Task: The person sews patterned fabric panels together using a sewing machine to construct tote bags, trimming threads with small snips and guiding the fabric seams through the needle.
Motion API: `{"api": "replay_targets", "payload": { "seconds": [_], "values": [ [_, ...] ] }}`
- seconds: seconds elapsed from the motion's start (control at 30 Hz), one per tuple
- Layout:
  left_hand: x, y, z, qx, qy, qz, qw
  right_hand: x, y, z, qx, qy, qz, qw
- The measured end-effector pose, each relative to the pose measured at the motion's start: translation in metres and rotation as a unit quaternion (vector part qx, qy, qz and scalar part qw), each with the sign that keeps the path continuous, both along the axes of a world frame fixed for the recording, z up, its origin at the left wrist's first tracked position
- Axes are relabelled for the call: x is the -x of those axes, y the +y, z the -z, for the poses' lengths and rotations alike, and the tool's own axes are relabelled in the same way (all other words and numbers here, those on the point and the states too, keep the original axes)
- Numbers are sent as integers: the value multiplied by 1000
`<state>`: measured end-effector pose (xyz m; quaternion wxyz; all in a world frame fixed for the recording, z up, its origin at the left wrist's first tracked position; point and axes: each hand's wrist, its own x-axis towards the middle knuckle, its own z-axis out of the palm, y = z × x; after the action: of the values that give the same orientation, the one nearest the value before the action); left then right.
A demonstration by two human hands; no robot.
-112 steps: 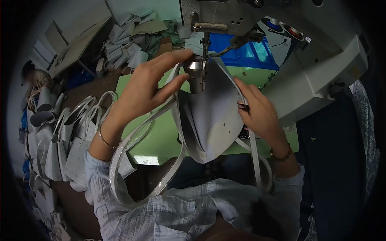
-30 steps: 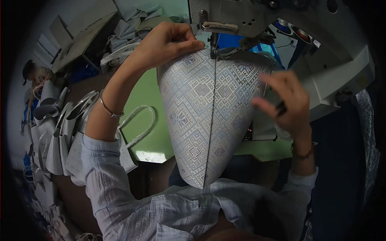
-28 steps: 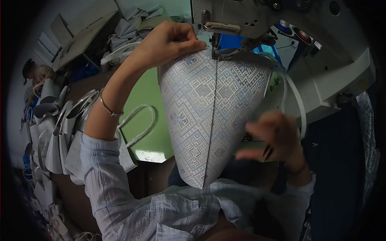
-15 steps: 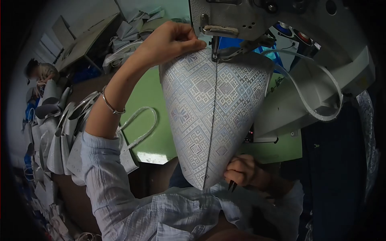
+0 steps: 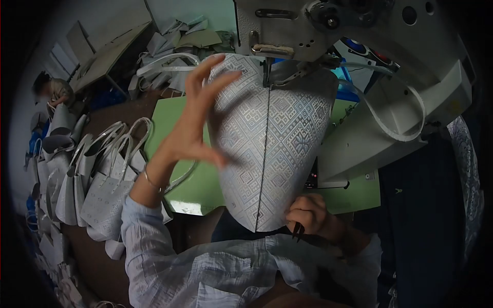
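Note:
A patterned silver-grey bag (image 5: 295,138) hangs under the head of the sewing machine (image 5: 287,31), a dark seam running down its middle to the lower corner. The needle and presser foot (image 5: 267,77) stand on this seam near the top. My left hand (image 5: 197,118) is open over the bag's left side, fingers spread and thumb apart. At the lower right edge of the bag, my right hand (image 5: 310,213) is closed around a small dark two-pointed tool (image 5: 297,232), whose tips stick out below the fingers; the rest of it is hidden.
Beneath the bag lies a green tabletop (image 5: 169,120). A looped bag handle (image 5: 418,110) hangs beside the machine arm. Several finished-looking handbags (image 5: 105,200) stand on the floor at left. Farther back, a person (image 5: 54,92) sits near a table (image 5: 113,51) and stacked pieces.
My left hand has let go of the bag's upper edge, moved down and opened. The bag has shifted slightly up and left in view along with the machine. My right hand stays at the lower edge.

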<state>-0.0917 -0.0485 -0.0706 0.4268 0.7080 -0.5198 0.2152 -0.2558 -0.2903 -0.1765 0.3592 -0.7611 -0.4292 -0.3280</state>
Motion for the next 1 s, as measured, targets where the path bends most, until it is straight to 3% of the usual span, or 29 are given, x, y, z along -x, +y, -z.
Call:
{"api": "replay_targets", "payload": {
  "seconds": [0.1, 0.17, 0.2, 0.27, 0.6, 1.0],
  "values": [
    [62, 19, 34, -49, 41, 38, 997, -3, 0, -5, -16, 3, 11, 1000],
    [86, 31, 47, -215, -59, -8, 975, -6, -1, -9, -4, 3, 0, 1000],
    [88, 35, 52, -213, -55, -8, 975, -6, 0, -9, -2, 7, 0, 1000],
    [89, 38, 60, -100, -169, 18, 980, -6, 3, -10, -10, 1, 1, 1000],
    [86, 24, 30, -81, -234, 29, 969, -6, -8, -20, -7, 16, 29, 999],
    [76, 19, 15, -109, -242, 1, 964, -21, -13, -38, 11, -55, 72, 996]
  ]
}}
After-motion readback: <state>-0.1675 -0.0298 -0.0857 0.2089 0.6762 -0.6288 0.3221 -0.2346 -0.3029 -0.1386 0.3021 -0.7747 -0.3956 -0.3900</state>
